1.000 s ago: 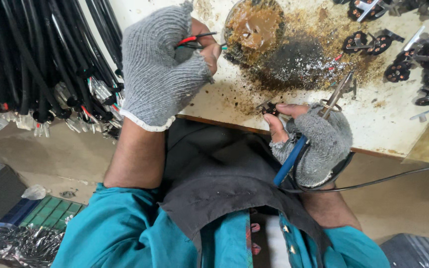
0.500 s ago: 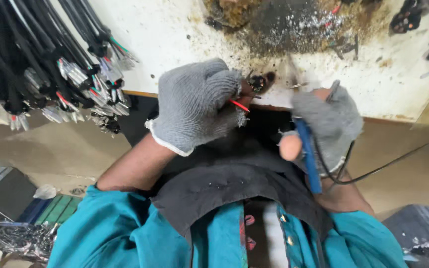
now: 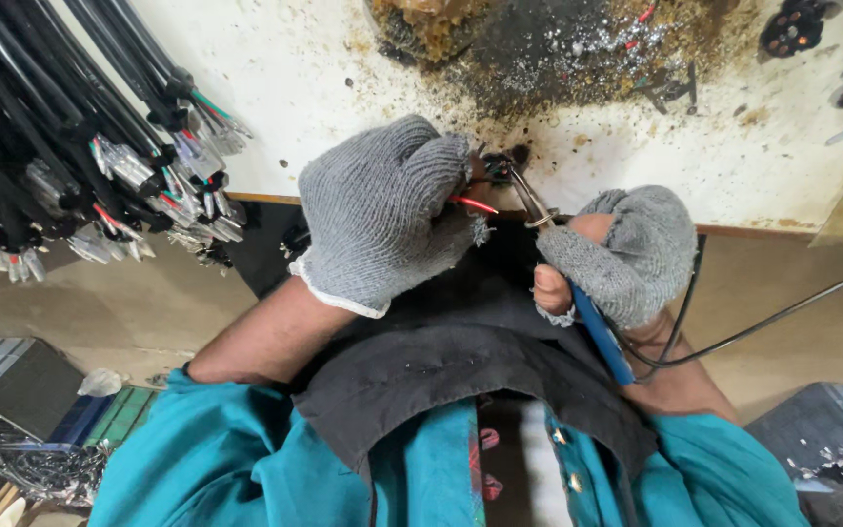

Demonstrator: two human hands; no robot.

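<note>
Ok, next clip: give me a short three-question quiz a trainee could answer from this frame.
1. True or false: both hands wear grey knit gloves.
2. Which hand holds the blue-handled soldering iron? A) left hand B) right hand C) neither
3. Fill in: the bundle of black cables with stripped ends lies on the person's ___ side.

Key:
1. True: the left hand and the right hand are both gloved in grey.
2. B. Its metal tip meets the small black part and red wire pinched by the left hand at the edge of the stained white bench.
3. Left.
</note>
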